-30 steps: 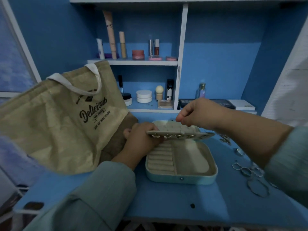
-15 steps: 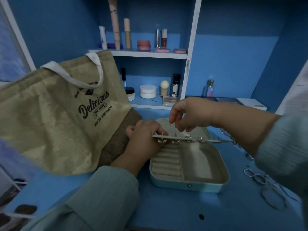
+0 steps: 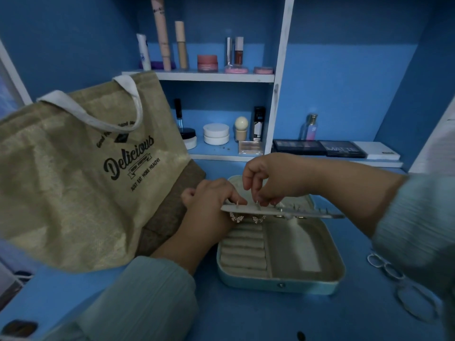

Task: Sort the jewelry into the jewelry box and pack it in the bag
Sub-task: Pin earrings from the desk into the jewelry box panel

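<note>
Hands were busy over the jewelry box (image 3: 280, 264), which lay open on the blue desk (image 3: 246, 316). The left hand (image 3: 211, 207) curled its fingers round the left end of the thin earring panel (image 3: 283, 211) and held it flat above the box. The right hand (image 3: 268, 183) hung over the panel with its fingertips bent down and pinched together at a small earring post sticking up from it. Whether the fingers truly gripped the post was hard to tell, because it was so tiny. Two butterfly earrings (image 3: 246, 219) dangled under the panel, close to the left hand. More little posts stuck up in a row along the panel toward the right.

Inside the box, soft ring rolls (image 3: 242, 252) filled the left part, and a plain compartment sat to the right of them. The box lid (image 3: 246, 185) lay open behind the hands.

The tan bag (image 3: 81, 173), with "Delicious" printed on it, stood just to the left of the box, its white handle up. Some rings and bangles (image 3: 398, 286) lay on the desk to the right, partly hidden by the right sleeve and blurry. Makeup bottles and jars (image 3: 209, 62) stood on the shelves behind.
</note>
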Motion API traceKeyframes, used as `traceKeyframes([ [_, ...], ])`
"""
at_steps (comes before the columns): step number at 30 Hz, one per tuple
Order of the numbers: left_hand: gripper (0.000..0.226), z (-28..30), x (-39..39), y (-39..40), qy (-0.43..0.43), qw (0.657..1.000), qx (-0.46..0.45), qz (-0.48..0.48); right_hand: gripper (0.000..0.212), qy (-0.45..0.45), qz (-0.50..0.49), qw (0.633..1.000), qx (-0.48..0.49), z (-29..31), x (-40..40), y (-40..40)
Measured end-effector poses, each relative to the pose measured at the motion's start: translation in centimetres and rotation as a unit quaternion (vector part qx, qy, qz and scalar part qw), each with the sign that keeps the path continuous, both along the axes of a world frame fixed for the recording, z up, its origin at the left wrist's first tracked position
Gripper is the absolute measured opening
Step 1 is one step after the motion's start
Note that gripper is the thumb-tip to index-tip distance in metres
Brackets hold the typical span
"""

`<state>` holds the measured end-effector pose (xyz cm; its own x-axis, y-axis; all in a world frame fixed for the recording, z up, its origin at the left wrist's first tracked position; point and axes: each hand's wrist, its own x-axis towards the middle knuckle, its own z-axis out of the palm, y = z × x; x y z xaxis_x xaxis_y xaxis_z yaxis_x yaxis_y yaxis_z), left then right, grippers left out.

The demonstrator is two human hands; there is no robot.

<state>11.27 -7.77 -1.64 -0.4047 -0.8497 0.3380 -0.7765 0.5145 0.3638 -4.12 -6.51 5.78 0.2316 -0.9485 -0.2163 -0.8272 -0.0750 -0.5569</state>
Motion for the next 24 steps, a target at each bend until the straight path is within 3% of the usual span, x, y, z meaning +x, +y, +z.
traceKeyframes([
  [6, 0.017, 0.05, 0.1, 0.0, 0.0, 1.0, 0.001, -0.011, 0.026, 0.002, 0.004, 1.0, -0.005, -0.36, -0.15, -0.41],
  [11, 0.029, -0.21, 0.24, 0.04, 0.016, 0.999, -0.014, -0.024, 0.026, 0.023, 0.006, 1.0, -0.001, -0.33, 0.18, -0.75],
  [15, 0.019, -0.24, 0.19, -0.01, 0.019, 0.999, -0.018, -0.022, 0.025, 0.022, 0.008, 1.0, 0.007, -0.22, 0.14, -0.75],
  [24, 0.022, -0.16, 0.23, 0.05, 0.016, 1.0, -0.014, -0.021, 0.022, 0.059, 0.007, 0.998, 0.014, -0.12, 0.68, -0.98],
])
